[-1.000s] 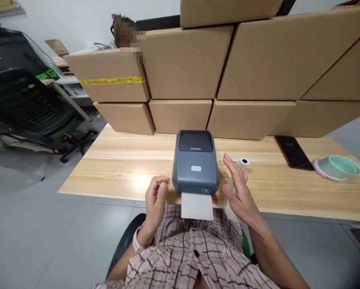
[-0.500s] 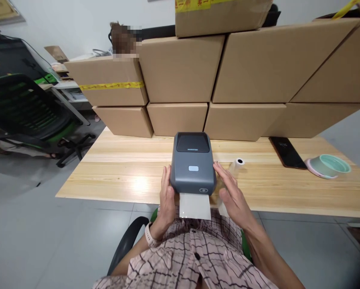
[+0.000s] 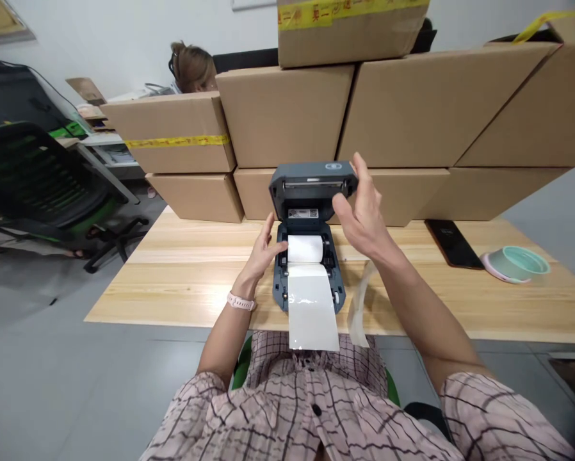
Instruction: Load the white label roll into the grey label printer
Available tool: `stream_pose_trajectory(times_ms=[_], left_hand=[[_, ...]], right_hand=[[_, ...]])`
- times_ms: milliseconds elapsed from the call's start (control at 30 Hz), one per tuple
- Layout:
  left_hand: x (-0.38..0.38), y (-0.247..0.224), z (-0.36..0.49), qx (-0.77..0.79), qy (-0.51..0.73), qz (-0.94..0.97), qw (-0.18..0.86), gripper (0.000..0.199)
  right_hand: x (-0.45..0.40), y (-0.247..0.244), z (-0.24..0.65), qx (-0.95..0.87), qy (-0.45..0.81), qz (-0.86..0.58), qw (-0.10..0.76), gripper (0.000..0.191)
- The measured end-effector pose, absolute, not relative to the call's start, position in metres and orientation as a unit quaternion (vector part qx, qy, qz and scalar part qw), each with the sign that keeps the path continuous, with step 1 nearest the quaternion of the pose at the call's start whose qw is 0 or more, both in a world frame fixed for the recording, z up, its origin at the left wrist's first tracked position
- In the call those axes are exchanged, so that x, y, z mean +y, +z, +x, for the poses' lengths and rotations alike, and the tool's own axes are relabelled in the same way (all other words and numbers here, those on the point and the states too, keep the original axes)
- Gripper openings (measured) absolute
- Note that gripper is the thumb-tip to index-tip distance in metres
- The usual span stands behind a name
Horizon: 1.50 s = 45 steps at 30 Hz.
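A dark grey label printer (image 3: 336,282) stands at the table's front edge with its lid (image 3: 316,171) raised. Inside sits a white label roll (image 3: 305,248), and its strip (image 3: 311,307) runs forward over the printer's front. My right hand (image 3: 364,214) grips the lid's right side between thumb and fingers. At the printer's left side is my left hand (image 3: 263,253), fingers apart, its thumb reaching to the left end of the roll. A loose translucent strip (image 3: 358,307) hangs over the table edge right of the printer.
Cardboard boxes (image 3: 287,115) are stacked along the back of the wooden table (image 3: 196,275). On the right lie a phone (image 3: 453,243) and a green round bowl (image 3: 520,262). A person's head (image 3: 191,67) shows behind the boxes; a chair (image 3: 42,186) stands left.
The printer's lid has swung up, exposing the roll. My right hand has moved up with the lid and holds it. My left hand has shifted up to the roll.
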<state>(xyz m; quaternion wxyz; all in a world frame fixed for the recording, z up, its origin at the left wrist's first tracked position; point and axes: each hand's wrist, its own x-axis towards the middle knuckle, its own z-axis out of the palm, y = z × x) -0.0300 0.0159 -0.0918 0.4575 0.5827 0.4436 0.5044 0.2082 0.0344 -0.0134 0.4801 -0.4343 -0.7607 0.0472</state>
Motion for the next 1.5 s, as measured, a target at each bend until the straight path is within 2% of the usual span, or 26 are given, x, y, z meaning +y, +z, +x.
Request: stream_pose_trajectory(times_ms=[67, 133, 300, 400, 467, 533, 600, 667, 733, 800, 867, 1000, 1100, 1300, 1500], left_hand=[[0.016, -0.098, -0.027, 0.435, 0.464, 0.568, 0.522, 0.109], [0.012, -0.102, -0.024, 0.427, 0.457, 0.558, 0.545, 0.117], [0.007, -0.105, -0.022, 0.437, 0.472, 0.525, 0.557, 0.116], [0.009, -0.104, -0.023, 0.441, 0.466, 0.519, 0.565, 0.115], [0.010, -0.105, -0.023, 0.442, 0.462, 0.524, 0.562, 0.116], [0.011, -0.105, -0.024, 0.446, 0.460, 0.529, 0.556, 0.115], [0.011, -0.106, -0.024, 0.451, 0.457, 0.533, 0.550, 0.114], [0.011, -0.107, -0.025, 0.452, 0.452, 0.538, 0.549, 0.113], [0.012, -0.108, -0.025, 0.450, 0.446, 0.546, 0.548, 0.113], [0.012, -0.110, -0.026, 0.449, 0.442, 0.554, 0.544, 0.114], [0.013, -0.111, -0.026, 0.447, 0.441, 0.556, 0.544, 0.116], [0.013, -0.112, -0.024, 0.441, 0.442, 0.547, 0.557, 0.120], [0.011, -0.110, -0.023, 0.440, 0.443, 0.552, 0.552, 0.116], [0.009, -0.105, -0.021, 0.435, 0.446, 0.563, 0.543, 0.113], [0.008, -0.103, -0.020, 0.438, 0.445, 0.562, 0.543, 0.113]], right_hand=[[0.064, -0.007, 0.206, -0.758, 0.040, -0.452, 0.470, 0.080], [0.088, 0.000, 0.205, -0.756, 0.045, -0.469, 0.454, 0.082], [0.094, 0.013, 0.199, -0.757, 0.009, -0.493, 0.430, 0.085], [0.064, 0.008, 0.194, -0.805, -0.029, -0.429, 0.409, 0.081], [0.046, -0.004, 0.191, -0.869, 0.044, -0.377, 0.317, 0.082], [0.038, -0.019, 0.186, -0.909, 0.123, -0.357, 0.178, 0.089], [0.040, -0.032, 0.180, -0.919, 0.145, -0.363, 0.056, 0.096], [0.047, -0.040, 0.172, -0.916, 0.133, -0.377, -0.018, 0.101], [0.055, -0.041, 0.166, -0.913, 0.133, -0.383, -0.052, 0.108], [0.058, -0.035, 0.165, -0.912, 0.159, -0.375, -0.049, 0.112], [0.058, -0.023, 0.174, -0.915, 0.214, -0.343, -0.011, 0.112], [0.047, 0.007, 0.218, -0.901, 0.307, -0.276, 0.134, 0.105], [0.046, 0.012, 0.259, -0.859, 0.319, -0.322, 0.237, 0.109], [0.077, -0.043, 0.296, -0.732, 0.340, -0.485, 0.337, 0.106], [0.096, -0.092, 0.297, -0.682, 0.406, -0.511, 0.329, 0.110]])
